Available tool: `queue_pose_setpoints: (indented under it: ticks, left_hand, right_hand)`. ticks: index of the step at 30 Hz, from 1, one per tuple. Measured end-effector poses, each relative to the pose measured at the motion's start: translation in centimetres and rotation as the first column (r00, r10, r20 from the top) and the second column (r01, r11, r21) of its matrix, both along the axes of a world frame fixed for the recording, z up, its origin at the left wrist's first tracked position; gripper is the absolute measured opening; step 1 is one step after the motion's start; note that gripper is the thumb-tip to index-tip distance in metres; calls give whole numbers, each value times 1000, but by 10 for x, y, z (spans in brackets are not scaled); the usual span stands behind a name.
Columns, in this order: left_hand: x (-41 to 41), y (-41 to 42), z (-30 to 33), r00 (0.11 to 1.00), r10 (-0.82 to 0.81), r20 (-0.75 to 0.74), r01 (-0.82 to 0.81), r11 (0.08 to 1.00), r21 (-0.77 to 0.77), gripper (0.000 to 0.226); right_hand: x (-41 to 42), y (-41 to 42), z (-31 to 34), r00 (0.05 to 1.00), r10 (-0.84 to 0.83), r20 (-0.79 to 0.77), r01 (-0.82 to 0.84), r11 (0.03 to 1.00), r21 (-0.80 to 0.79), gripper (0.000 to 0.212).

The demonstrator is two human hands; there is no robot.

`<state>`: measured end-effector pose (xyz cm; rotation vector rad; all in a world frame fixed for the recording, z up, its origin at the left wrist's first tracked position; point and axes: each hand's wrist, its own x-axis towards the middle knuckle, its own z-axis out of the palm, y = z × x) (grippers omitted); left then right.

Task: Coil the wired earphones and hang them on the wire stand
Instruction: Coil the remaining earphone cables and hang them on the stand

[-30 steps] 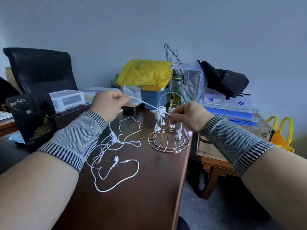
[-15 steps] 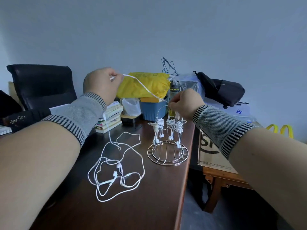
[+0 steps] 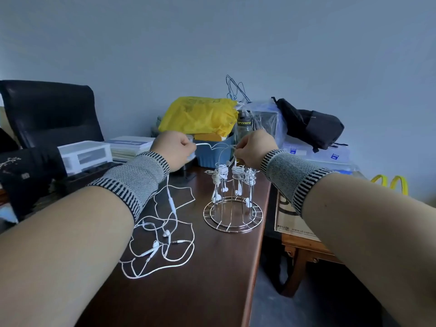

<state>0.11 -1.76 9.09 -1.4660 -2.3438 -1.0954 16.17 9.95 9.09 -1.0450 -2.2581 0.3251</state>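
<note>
both hands pinching the earphone cable (image 3: 207, 145), left hand (image 3: 173, 148) and right hand (image 3: 254, 147) level, short span running side to side above the wire stand (image 3: 232, 204). right hand nearer the hooks; loose remainder heaped on the desk (image 3: 212, 291), down-left of the stand.

The stand (image 3: 233, 210) is a silver wire frame with a double-ring round base, upright rods and an arched top wire. It stands upright on the desk. Several coiled white earphones (image 3: 221, 172) hang from the upper ends of its rods, earbuds dangling inside the frame. A further white earphone cable (image 3: 162, 234) lies uncoiled in loose, tangled loops on the desk, left of the stand, with its earbuds and plug among the loops. One strand rises from the tangle and runs level above the stand's top.
</note>
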Motion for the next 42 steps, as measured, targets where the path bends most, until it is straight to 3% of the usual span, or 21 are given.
queue_pose_setpoints:
  ticks: [7, 14, 18, 23, 32, 35, 37, 42]
  left_hand:
    - [8, -4, -8, 989, -144, 27, 143, 989, 33, 23]
    - [17, -11, -6, 949, -294, 117, 264, 939, 219, 21]
    - [26, -20, 0, 918, -368, 148, 332, 917, 222, 20]
    - [26, -29, -2, 855, -455, 250, 383, 877, 289, 13]
    - [23, -22, -3, 946, -295, 137, 261, 940, 221, 18]
    - [24, -21, -5, 951, -281, 129, 250, 945, 213, 18]
    - [24, -20, -6, 951, -283, 127, 252, 943, 219, 20]
    - [25, -13, -7, 951, -278, 136, 249, 948, 196, 19]
  right_hand:
    - [-18, 8, -18, 959, 66, 276, -52, 997, -59, 17]
    - [-16, 4, -22, 943, 135, 305, -113, 990, -88, 15]
    - [-14, 3, -25, 929, 165, 331, -143, 986, -91, 19]
    - [-7, 1, -23, 933, 177, 314, -165, 984, -64, 20]
    - [-9, -8, -24, 907, 289, 307, -271, 957, -100, 30]
    - [-13, -11, -25, 916, 320, 244, -298, 947, -121, 16]
    - [-13, -10, -24, 939, 300, 166, -282, 951, -124, 8]
    - [-9, 3, -18, 994, 98, 41, -100, 995, 31, 18]
